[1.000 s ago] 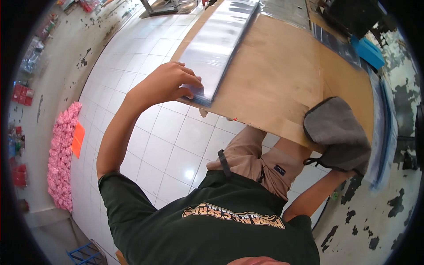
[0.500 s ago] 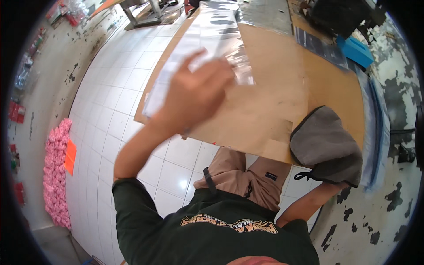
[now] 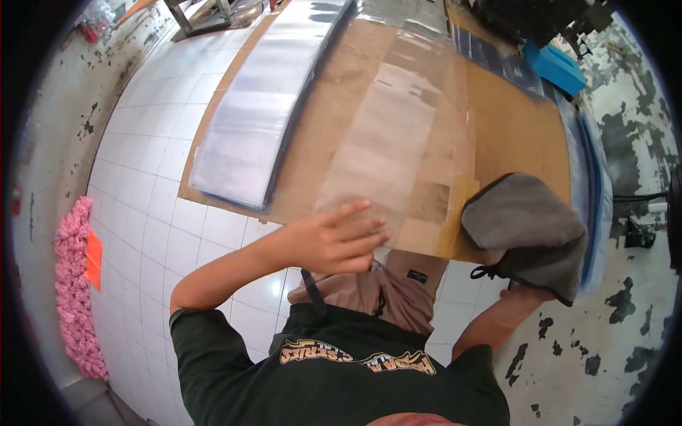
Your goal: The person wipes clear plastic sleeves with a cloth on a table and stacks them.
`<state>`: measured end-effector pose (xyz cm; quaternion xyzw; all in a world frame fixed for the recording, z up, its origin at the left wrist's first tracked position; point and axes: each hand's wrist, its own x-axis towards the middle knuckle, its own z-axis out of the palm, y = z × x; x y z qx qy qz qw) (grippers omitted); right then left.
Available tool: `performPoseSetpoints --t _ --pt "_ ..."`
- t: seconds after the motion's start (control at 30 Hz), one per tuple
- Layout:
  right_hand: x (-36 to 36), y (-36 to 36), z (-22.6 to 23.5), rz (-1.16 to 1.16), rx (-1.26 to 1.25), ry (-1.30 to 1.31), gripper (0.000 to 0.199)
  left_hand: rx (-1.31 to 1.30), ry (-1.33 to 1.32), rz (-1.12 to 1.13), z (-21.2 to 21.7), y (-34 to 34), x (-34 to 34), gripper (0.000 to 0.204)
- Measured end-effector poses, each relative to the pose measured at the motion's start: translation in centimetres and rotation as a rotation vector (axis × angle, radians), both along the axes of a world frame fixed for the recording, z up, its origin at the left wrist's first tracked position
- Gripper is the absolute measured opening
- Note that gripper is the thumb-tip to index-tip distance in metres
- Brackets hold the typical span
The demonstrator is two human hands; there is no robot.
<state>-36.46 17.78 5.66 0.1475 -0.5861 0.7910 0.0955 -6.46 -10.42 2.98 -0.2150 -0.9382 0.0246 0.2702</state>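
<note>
My left hand (image 3: 352,238) is palm down at the table's near edge, fingers stretched and slightly apart. It is at the near end of a long clear plastic sheet (image 3: 383,135); whether it touches the sheet I cannot tell. A thick stack of long clear plastic sleeves (image 3: 245,128) lies to the left on the brown board (image 3: 305,163). A grey cloth piece (image 3: 529,227) with dark edging and a cord loop covers most of my right hand (image 3: 491,257) at the table's near right. The fingers of that hand are hidden.
Along the table's right side hang bluish plastic sheets (image 3: 593,206). A blue box (image 3: 558,67) and dark machinery (image 3: 533,21) stand at the far right. A yellowish strip (image 3: 455,220) lies by the grey cloth. Pink bundles (image 3: 74,284) lie along the left wall.
My left hand has come from above the sleeve stack to the near edge, rightward and closer. A clear sheet now lies across the middle of the board. The grey cloth has barely moved.
</note>
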Motion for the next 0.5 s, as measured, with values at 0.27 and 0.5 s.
performPoseSetpoints --t 0.27,0.5 --pt "4.0 -6.3 5.8 0.369 0.617 0.626 0.056 0.354 0.209 0.618 -2.4 3.3 4.0 0.023" --pt "8.5 -19.7 0.2 1.042 1.1 1.292 0.054 1.849 0.73 0.736 -6.1 9.6 3.0 0.02"
